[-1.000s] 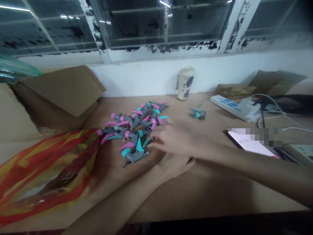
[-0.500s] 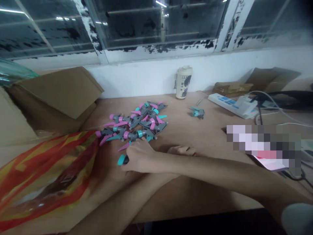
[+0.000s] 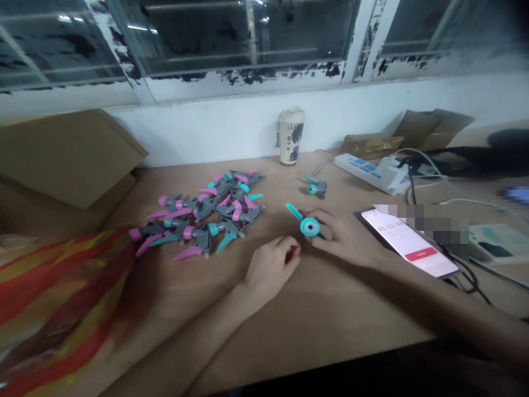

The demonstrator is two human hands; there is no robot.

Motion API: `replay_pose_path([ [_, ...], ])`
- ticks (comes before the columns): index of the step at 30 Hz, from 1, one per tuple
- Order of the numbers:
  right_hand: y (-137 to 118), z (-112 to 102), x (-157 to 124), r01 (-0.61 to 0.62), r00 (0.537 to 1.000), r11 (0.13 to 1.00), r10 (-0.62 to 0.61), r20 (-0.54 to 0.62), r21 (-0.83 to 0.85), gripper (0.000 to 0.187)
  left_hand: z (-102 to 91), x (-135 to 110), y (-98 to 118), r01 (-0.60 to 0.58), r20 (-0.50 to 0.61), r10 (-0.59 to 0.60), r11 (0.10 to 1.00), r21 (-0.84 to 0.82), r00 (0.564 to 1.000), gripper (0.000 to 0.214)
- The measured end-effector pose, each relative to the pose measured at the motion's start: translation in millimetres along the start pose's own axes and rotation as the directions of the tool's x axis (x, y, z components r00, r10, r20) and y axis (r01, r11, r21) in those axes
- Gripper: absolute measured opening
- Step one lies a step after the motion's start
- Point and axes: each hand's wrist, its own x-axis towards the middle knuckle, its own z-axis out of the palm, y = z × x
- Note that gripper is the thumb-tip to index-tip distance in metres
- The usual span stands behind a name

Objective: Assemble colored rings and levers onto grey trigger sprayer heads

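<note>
My right hand (image 3: 336, 237) grips a spray trigger head (image 3: 309, 226) with a teal collar and teal lever; the round collar opening faces me. Just left of it, my left hand (image 3: 273, 264) is curled closed over the table, and whatever its fingers hold, if anything, is hidden. A pile of spray trigger heads (image 3: 223, 207) in grey with pink or teal parts lies to the left of my hands. Another grey and teal spray trigger head (image 3: 316, 188) lies alone beyond my right hand.
Behind stands a coffee cup (image 3: 291, 138) against the wall. A power strip (image 3: 363, 172) with cables and a lit phone (image 3: 413, 242) lie to the right. At left are a cardboard box (image 3: 78, 154) and a red-and-yellow striped plastic bag (image 3: 61, 309).
My right hand has moved from the pile's near edge to the right, carrying the teal spray trigger head. My arms are uncrossed, and the view has shifted to the right.
</note>
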Motion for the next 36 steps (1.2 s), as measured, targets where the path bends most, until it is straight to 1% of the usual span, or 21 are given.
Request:
replay_pose_path([
  [3,5,12,-10,0.058,0.997,0.998,-0.059,0.041,0.037,0.03,-0.7,2,-2,0.06,-0.122,-0.078,0.988,-0.143,0.99,0.006],
  [5,9,20,-13,0.105,0.993,0.993,-0.107,0.045,0.044,0.028,-1.6,2,-2,0.068,-0.151,-0.107,0.968,-0.242,0.983,0.013],
  [7,13,26,-14,0.143,0.989,0.989,-0.144,0.03,0.033,0.026,-2.7,3,-1,0.05,-0.138,-0.094,0.955,-0.293,0.986,0.02],
  [10,18,30,-15,0.169,0.986,0.985,-0.169,0.005,0.021,0.027,-3.6,5,1,0.03,-0.108,-0.065,0.955,-0.296,0.992,0.019],
  [12,19,30,-15,0.164,0.986,0.986,-0.164,-0.002,0.024,0.028,-3.0,6,-1,0.048,-0.078,-0.076,0.95,-0.309,0.994,0.021],
  [16,17,29,-16,0.135,0.991,0.989,-0.134,-0.023,0.057,0.024,0.8,10,-8,0.114,0.017,-0.117,0.903,-0.414,0.993,0.028],
  [19,14,28,-17,0.128,0.991,0.99,-0.126,-0.041,0.059,0.022,0.7,11,-12,0.125,0.019,-0.13,0.886,-0.446,0.991,0.027],
  [21,12,27,-17,0.147,0.988,0.989,-0.146,-0.059,0.023,0.021,-2.3,12,-11,0.115,0.029,-0.113,0.91,-0.398,0.993,0.022],
  [24,10,24,-16,0.209,0.973,0.976,-0.214,-0.091,-0.063,0.021,-8.3,11,-7,0.092,0.042,-0.084,0.96,-0.264,0.996,0.015],
  [28,8,22,-14,0.251,0.959,0.958,-0.266,-0.098,-0.141,0.02,-12.4,10,0,0.056,0.027,-0.053,0.993,-0.106,0.998,0.017],
  [32,5,21,-14,0.241,0.963,0.958,-0.257,-0.087,-0.157,0.019,-13.0,8,5,0.011,-0.004,-0.011,1.0,0.007,1.0,0.019],
  [36,4,23,-15,0.207,0.967,0.967,-0.225,-0.118,-0.148,0.014,-12.3,5,8,-0.057,-0.068,0.063,0.995,0.086,0.996,0.024],
])
